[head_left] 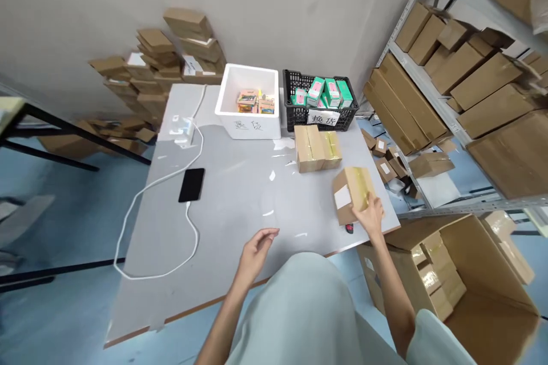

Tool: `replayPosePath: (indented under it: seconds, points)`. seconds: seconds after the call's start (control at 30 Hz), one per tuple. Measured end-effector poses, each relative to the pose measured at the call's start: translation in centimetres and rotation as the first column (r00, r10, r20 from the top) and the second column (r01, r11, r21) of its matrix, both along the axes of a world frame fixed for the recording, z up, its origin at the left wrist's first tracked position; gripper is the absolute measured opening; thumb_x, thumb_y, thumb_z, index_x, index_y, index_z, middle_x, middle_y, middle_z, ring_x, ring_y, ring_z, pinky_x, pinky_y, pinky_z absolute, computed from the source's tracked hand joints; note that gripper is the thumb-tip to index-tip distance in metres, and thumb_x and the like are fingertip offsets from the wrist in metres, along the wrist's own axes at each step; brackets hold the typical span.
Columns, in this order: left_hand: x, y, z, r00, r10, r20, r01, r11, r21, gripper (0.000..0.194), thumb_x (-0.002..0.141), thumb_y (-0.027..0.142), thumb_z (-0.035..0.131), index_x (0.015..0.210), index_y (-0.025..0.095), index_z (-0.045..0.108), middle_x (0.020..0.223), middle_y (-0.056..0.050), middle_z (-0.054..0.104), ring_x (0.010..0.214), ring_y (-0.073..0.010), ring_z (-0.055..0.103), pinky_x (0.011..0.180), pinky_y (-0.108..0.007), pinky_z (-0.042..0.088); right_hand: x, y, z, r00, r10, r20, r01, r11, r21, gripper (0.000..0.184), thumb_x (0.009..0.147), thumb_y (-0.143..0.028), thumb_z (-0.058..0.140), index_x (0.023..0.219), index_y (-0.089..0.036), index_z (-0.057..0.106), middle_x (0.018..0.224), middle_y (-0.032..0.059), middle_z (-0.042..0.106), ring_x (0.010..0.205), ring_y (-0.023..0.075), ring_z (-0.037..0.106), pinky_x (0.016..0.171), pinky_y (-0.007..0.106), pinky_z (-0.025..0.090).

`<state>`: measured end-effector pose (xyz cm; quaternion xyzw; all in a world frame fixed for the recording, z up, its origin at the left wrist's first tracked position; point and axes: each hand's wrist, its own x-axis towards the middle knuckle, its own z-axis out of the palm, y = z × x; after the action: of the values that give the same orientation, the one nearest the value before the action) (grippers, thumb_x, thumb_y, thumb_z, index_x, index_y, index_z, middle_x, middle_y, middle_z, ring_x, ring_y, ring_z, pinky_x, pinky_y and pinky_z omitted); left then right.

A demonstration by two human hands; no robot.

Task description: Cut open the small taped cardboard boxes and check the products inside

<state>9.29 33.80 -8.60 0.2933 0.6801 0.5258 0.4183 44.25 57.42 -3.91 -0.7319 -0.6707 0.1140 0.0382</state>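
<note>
At the table's right side, my right hand [370, 218] has its thumb and fingers on the near face of a taped cardboard box [351, 188] with a white label. A small red and black object [349, 228], its kind unclear, lies by the box's lower edge near my wrist. My left hand [256, 252] hovers near the front edge of the table, fingers loosely bent and apart, holding nothing. Two more taped cartons, a larger one [309, 148] and a smaller one [331, 149], stand side by side behind the box.
On the grey table [240, 199] are a white foam bin [252, 125], a black crate [295, 120] of green boxes, a phone [192, 185], and a power strip [183, 130] with a white cable. A large open carton [483, 262] of parcels stands right, below loaded shelves [466, 97].
</note>
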Motion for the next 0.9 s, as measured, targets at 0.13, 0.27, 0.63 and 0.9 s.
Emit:
replayPosePath:
  seconds: [0.13,0.27,0.63,0.9]
  points:
    - [-2.6,-0.8,-4.0,1.000,0.002,0.030,0.000,0.998,-0.056,0.060,0.080,0.077,0.083,0.109,0.024,0.079,0.116,-0.015,0.087,0.114,-0.0373,0.083,0.111,-0.058,0.065,-3.6,-7.2,-2.0,0.927,0.370,-0.055,-0.372,0.928,-0.020,0.117,0.082,-0.069,0.087,0.179,-0.017,0.048,0.180,0.0324,0.043,0.164,0.0548,0.047,0.130,0.072,0.039]
    - [-5.2,-2.3,-6.1,1.000,-0.016,-0.008,0.014,0.978,-0.209,0.068,0.086,0.050,0.077,0.144,0.017,0.072,0.144,-0.023,0.078,0.112,-0.0325,0.080,0.114,-0.058,0.063,-8.1,-12.0,-3.4,0.670,0.734,-0.112,-0.742,0.654,-0.146,0.124,0.074,-0.057,0.099,0.180,-0.016,0.049,0.189,0.0316,0.034,0.173,0.0547,0.034,0.140,0.072,0.026]
    - [-4.5,-9.4,-8.8,0.975,-0.196,0.104,0.212,0.962,-0.174,0.069,0.089,0.038,0.071,0.154,0.016,0.072,0.158,-0.017,0.075,0.147,-0.0362,0.069,0.133,-0.054,0.049,-12.5,-11.6,-2.5,0.459,0.873,-0.167,-0.859,0.387,-0.336,0.111,0.088,-0.039,0.095,0.185,-0.025,0.043,0.198,0.0147,0.020,0.183,0.0458,0.013,0.146,0.070,0.011]
    - [-3.1,-9.7,-11.8,0.980,-0.036,0.198,0.100,0.941,-0.323,0.122,0.068,0.044,0.100,0.174,0.011,0.051,0.171,-0.032,0.058,0.129,-0.0415,0.076,0.113,-0.063,0.063,-5.1,-12.5,-7.3,0.875,0.436,-0.210,-0.484,0.797,-0.360,0.135,0.098,-0.066,0.084,0.189,-0.003,0.006,0.191,0.0344,0.027,0.178,0.0410,0.033,0.140,0.057,0.038]
